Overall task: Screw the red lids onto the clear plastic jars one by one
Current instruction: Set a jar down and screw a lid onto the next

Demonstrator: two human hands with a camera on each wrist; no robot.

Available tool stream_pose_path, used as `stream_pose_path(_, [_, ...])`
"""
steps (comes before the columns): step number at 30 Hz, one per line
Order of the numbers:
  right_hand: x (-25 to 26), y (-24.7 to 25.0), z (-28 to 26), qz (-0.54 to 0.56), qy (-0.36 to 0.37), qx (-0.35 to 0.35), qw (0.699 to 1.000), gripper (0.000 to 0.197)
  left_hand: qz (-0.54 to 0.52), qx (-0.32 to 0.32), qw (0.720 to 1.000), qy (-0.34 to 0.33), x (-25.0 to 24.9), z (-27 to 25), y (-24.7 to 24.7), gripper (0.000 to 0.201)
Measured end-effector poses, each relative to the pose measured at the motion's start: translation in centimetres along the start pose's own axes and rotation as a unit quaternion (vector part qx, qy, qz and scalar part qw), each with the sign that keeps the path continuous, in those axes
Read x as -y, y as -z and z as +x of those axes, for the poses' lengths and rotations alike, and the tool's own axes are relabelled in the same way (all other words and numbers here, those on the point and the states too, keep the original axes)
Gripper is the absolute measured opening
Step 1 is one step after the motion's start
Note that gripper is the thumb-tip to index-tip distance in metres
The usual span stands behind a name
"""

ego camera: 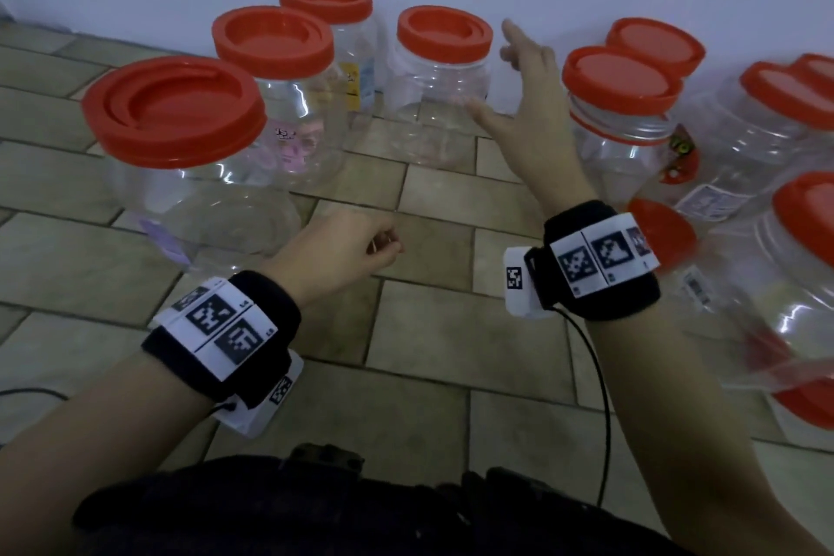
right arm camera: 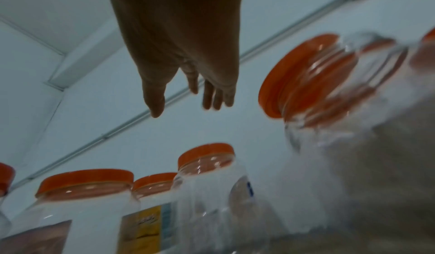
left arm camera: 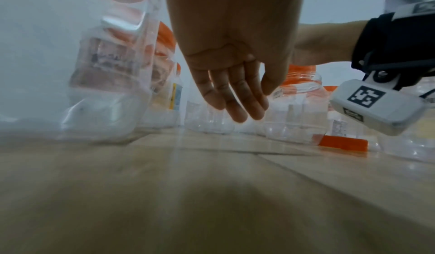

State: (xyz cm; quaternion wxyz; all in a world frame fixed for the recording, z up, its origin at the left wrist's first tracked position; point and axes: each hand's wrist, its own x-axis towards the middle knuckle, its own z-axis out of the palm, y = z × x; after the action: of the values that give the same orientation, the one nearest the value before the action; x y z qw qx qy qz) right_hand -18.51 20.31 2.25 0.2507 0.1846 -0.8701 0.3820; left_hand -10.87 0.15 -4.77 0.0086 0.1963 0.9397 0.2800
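Tiled floor: right hand is extended far with fingers spread, empty; left hand is held low, loosely curled, empty.

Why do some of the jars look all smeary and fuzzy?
Head view: the clear plastic jars with red lids at the right edge smear from motion. Left wrist view: the nearest clear jar is out of focus. Right wrist view: the tilted-looking jar is streaked, and the right hand is dark against the pale wall.

Head view above, wrist views floor-level
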Motion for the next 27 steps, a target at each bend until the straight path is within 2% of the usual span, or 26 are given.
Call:
stream_pose_path(2, [-0.3,1.6,-0.3,-0.057,0.034,0.009,0.998,0.059,0.026,0.017,1.000,0.001,-0.8,0.8,-0.1,0.016])
stream_pose_path(5, [-1.4,3.7,-0.5,-0.147,0.036,0.005,0.989,0.051,0.018,0.033,0.999,-0.015,-2.4,2.6,-0.7,0.016])
stream_pose_path(8, [-2.6,5.8,-0.7,-0.223,0.003,-0.008,0.975,0.049,-0.006,0.042,0.999,-0.026,-3.4,4.6,-1.9,0.017])
stream_pose_path(11, [-3.9,7.3,-0.9,-0.271,-0.043,-0.015,0.961,0.047,-0.022,0.052,0.998,-0.031,-4.4,7.3,-2.8,0.027])
stream_pose_path(16, [-5.7,8.3,-0.9,-0.273,-0.070,-0.016,0.959,0.048,-0.085,0.022,0.996,-0.023,-6.6,12.2,-3.4,0.066])
stream_pose_path(20, [-6.2,8.4,-0.6,-0.267,-0.076,-0.030,0.960,0.044,-0.157,0.030,0.987,-0.022,-8.0,15.6,-4.1,0.116])
stream_pose_path(27, [-5.8,7.9,-0.5,-0.254,-0.092,-0.065,0.961,0.034,-0.239,0.037,0.969,-0.051,-10.2,18.1,-5.4,0.140])
